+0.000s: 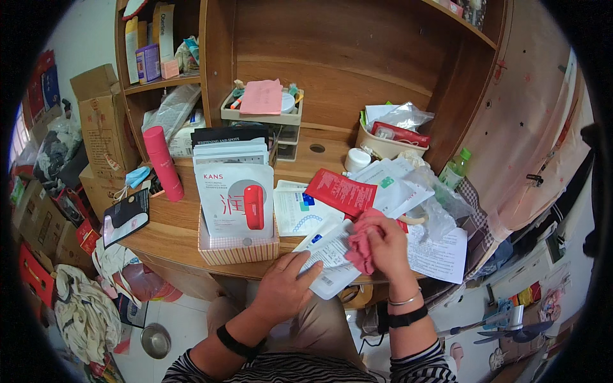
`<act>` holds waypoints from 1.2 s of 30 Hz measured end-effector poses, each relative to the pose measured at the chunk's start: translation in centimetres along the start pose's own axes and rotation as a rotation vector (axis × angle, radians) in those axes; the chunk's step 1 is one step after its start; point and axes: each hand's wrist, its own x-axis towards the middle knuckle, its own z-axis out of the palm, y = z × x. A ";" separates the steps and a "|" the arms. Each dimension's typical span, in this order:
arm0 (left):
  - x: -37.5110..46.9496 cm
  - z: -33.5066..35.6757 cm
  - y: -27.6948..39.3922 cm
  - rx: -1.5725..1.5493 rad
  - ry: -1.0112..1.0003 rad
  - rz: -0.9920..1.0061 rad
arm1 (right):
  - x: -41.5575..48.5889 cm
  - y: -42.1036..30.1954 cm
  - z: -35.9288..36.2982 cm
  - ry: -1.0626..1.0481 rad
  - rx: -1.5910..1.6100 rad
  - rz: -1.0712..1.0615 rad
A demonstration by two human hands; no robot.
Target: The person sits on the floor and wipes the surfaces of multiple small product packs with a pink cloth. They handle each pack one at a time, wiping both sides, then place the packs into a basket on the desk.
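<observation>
My left hand grips the left edge of a white sheet mask sachet with small print on its back. The sachet tilts over the front edge of the desk. Bunched in my right hand is a pink cloth, which touches the sachet's right side. Behind it lie a red sachet and more white sachets. To the left, a striped cardboard box holds several sachets upright, with a white KANS sachet in front.
A pink bottle and a black sachet stand or lie on the desk's left. At the back are a small drawer organizer, a white jar and a cream bin. Plastic bags and a printed sheet lie right.
</observation>
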 end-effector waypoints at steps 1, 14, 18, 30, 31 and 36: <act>0.3 -0.3 0.1 -0.017 0.000 -0.007 | 0.2 0.4 -0.7 0.019 0.254 0.200; 2.1 0.0 2.0 -0.892 0.173 -0.580 | -0.8 0.0 -7.0 0.186 1.374 0.172; 1.3 0.7 1.9 -1.189 0.025 -0.856 | -2.6 -3.9 -4.1 -0.036 0.898 0.208; 0.7 1.2 0.6 -1.200 -0.040 -0.781 | -0.5 -2.6 2.5 -0.129 -0.495 -0.142; 0.7 1.3 0.7 -1.220 -0.028 -0.786 | -0.1 -2.5 2.5 -0.107 -0.512 -0.013; 0.9 1.1 -0.1 -1.245 -0.093 -0.763 | -2.7 -5.0 7.1 -0.222 -0.186 -0.293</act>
